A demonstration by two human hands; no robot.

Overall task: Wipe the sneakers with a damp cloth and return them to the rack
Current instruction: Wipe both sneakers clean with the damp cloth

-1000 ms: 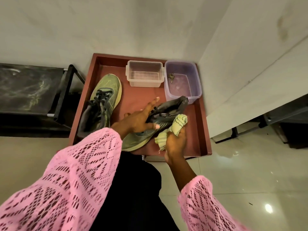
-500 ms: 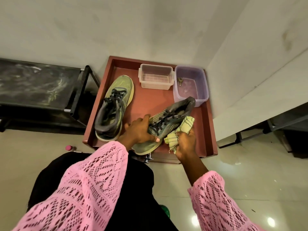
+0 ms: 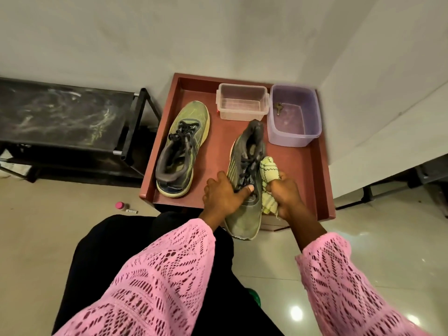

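My left hand (image 3: pixel 224 194) grips a grey-green sneaker (image 3: pixel 244 214) across its laces, toe pointing toward me and heel toward the wall. My right hand (image 3: pixel 284 197) holds a bunched pale yellow cloth (image 3: pixel 268 169) against the sneaker's right side. The held sneaker hangs over the front edge of a reddish-brown tray (image 3: pixel 312 166). The second sneaker (image 3: pixel 183 146) lies flat on the tray's left side, toe toward the wall. A black shoe rack (image 3: pixel 60 117) stands to the left against the wall.
At the back of the tray stand a clear plastic box (image 3: pixel 242 105) and a purple tub (image 3: pixel 294 117) holding a key. A small pink-capped bottle (image 3: pixel 120 205) lies on the tiled floor left of the tray. White walls close the corner behind.
The held sneaker has swung from lying diagonally to pointing its toe at me. The cloth moved with my right hand along its side. My view shifted left and back.
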